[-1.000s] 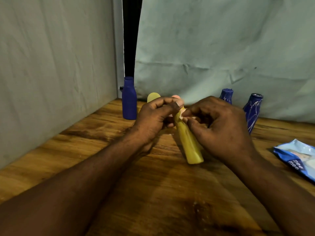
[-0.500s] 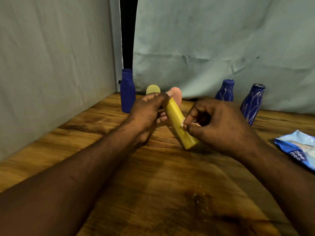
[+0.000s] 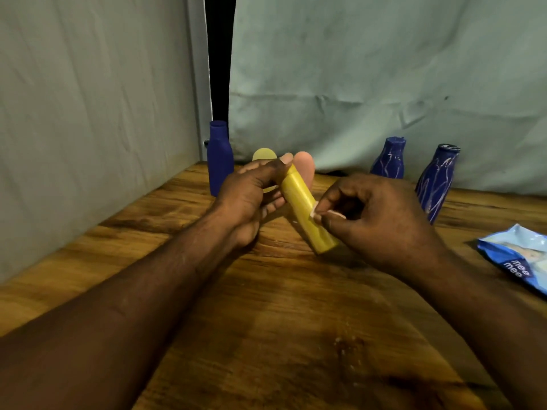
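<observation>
While left fingers (image 3: 273, 170) grip one yellow tube (image 3: 303, 210), right fingers (image 3: 329, 199) pinch white scrap (image 3: 313, 209), three blue bottles (image 3: 220, 161).

Left grip (image 3: 251, 199) curled, holding; right grip (image 3: 373, 217) pinching, knuckles up.

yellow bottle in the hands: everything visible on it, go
The yellow bottle is a plain smooth cylinder, plastic by its look, no label showing. It lies tilted, upper end far-left, lower end near the wooden table; contact unclear. The left hand grips its upper end; the right hand pinches a small white scrap against its side.
</observation>
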